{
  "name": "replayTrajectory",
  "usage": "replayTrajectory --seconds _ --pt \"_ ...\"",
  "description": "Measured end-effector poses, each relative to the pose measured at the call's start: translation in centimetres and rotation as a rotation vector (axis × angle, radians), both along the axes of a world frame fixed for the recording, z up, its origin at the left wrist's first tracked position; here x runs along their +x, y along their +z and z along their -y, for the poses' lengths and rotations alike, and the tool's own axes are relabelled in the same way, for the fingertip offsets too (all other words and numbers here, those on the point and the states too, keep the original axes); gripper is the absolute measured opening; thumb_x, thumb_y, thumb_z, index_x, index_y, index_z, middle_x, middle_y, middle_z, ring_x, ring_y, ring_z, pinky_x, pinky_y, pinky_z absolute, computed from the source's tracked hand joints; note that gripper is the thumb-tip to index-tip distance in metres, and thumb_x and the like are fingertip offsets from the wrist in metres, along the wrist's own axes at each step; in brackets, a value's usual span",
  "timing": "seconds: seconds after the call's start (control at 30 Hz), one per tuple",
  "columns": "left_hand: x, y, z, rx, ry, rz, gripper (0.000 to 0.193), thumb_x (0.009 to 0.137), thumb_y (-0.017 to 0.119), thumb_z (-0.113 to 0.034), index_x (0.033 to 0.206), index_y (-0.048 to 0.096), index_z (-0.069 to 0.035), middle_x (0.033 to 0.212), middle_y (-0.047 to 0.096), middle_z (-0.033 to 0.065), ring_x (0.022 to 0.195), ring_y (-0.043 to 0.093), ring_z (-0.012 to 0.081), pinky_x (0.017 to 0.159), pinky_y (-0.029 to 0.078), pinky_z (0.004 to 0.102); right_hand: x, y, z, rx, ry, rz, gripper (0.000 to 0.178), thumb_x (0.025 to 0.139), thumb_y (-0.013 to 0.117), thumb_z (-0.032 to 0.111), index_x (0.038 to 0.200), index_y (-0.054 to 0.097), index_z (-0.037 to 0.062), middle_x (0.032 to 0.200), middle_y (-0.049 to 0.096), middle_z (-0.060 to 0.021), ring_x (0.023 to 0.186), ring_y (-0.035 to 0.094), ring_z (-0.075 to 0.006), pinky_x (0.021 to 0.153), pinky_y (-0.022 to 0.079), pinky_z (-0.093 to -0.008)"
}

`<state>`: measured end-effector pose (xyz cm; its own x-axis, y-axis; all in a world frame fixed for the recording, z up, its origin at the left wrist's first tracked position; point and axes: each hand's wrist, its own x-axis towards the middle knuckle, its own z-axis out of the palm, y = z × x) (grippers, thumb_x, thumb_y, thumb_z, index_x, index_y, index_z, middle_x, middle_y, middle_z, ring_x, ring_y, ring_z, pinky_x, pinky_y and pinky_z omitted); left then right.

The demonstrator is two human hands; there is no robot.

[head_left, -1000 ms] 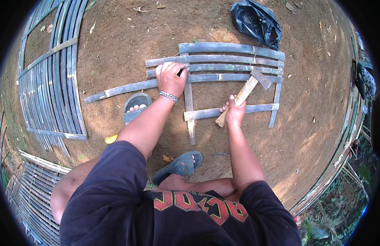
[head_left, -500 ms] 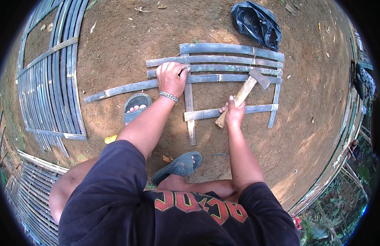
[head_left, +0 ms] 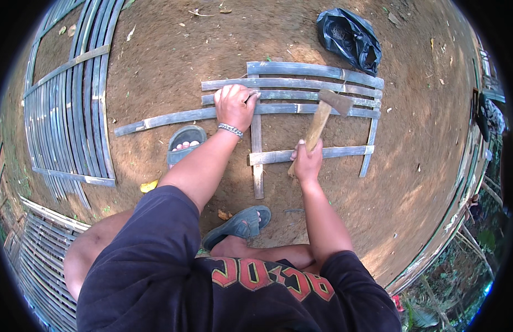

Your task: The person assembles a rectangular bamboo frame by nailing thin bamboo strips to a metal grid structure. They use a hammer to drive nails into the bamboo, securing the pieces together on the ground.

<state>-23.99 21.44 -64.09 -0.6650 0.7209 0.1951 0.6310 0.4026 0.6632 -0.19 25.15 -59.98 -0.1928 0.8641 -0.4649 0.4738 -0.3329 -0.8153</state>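
My right hand (head_left: 308, 160) is wrapped round the lower end of the wooden handle of a hatchet (head_left: 318, 123). Its metal head hangs over the long bamboo slats, to the right of my other hand. My left hand (head_left: 234, 108) is closed on top of the slats, fingers bent, where they cross the left upright (head_left: 257, 182) of a flat bamboo frame (head_left: 312, 108). Whatever its fingertips pinch is too small to make out. The lowest long slat (head_left: 162, 118) sticks out far to the left of the frame. A shorter crosspiece (head_left: 339, 151) lies across both uprights near my right hand.
A black plastic bag (head_left: 350, 41) sits open on the dirt behind the frame. Finished-looking slatted bamboo panels (head_left: 71, 119) lie at the left and lower left. My sandalled feet (head_left: 240, 226) are close to the frame. A yellow leaf (head_left: 149, 186) lies by the left foot.
My right hand has shifted slightly left, and the hatchet head has swung left toward my left hand. My left hand keeps its place on the slats.
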Motion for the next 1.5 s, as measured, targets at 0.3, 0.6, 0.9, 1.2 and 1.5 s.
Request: replayTrajectory --seconds 0.3,0.6,0.9,1.2,1.5 --pt "-0.1 -0.3 0.1 -0.001 -0.012 -0.033 0.013 0.081 0.081 -0.026 0.084 0.075 -0.014 0.09 0.069 0.0 0.096 0.063 0.0233 0.092 0.041 0.0423 -1.7 1.7 2.9 0.067 0.371 0.175 0.042 0.097 0.06 0.017 0.134 0.048 0.0001 0.111 0.067 -0.0305 0.105 0.065 -0.0499 0.086 0.052 -0.0519" --pt "0.0 -0.1 -0.1 0.003 -0.007 -0.034 0.011 0.079 0.082 -0.024 0.082 0.075 -0.015 0.089 0.068 -0.0011 0.095 0.062 0.0231 0.09 0.041 0.0421 -3.7 4.2 1.2 0.389 0.576 0.128 0.052 0.097 0.059 0.009 0.146 0.043 0.0018 0.129 0.062 -0.03 0.112 0.063 -0.0503 0.092 0.053 -0.0522" --pt "-0.2 0.1 -0.2 -0.021 -0.014 -0.005 0.011 0.078 0.081 -0.023 0.08 0.074 -0.015 0.088 0.068 -0.001 0.096 0.062 0.0231 0.09 0.041 0.042 -4.0 4.3 1.1 0.398 0.642 0.238 0.052 0.097 0.061 0.009 0.147 0.045 0.0014 0.133 0.061 -0.0282 0.118 0.062 -0.0463 0.094 0.054 -0.0496" --pt "-0.3 0.2 0.0 -0.048 -0.037 -0.028 0.013 0.078 0.081 -0.021 0.082 0.071 -0.013 0.092 0.068 -0.0003 0.097 0.061 0.0243 0.09 0.041 0.0428 -4.6 5.1 0.9 0.323 0.657 0.286 0.052 0.097 0.06 0.008 0.147 0.046 0.0023 0.131 0.062 -0.0283 0.116 0.063 -0.0461 0.092 0.054 -0.0492" --pt "-0.3 0.0 -0.1 -0.048 -0.027 -0.019 0.013 0.078 0.081 -0.022 0.08 0.072 -0.013 0.09 0.068 -0.0007 0.096 0.061 0.0245 0.09 0.041 0.0434 -4.7 5.2 1.1 0.366 0.631 0.281 0.053 0.097 0.06 0.01 0.147 0.045 0.0063 0.128 0.064 -0.0282 0.11 0.065 -0.0477 0.089 0.055 -0.051"
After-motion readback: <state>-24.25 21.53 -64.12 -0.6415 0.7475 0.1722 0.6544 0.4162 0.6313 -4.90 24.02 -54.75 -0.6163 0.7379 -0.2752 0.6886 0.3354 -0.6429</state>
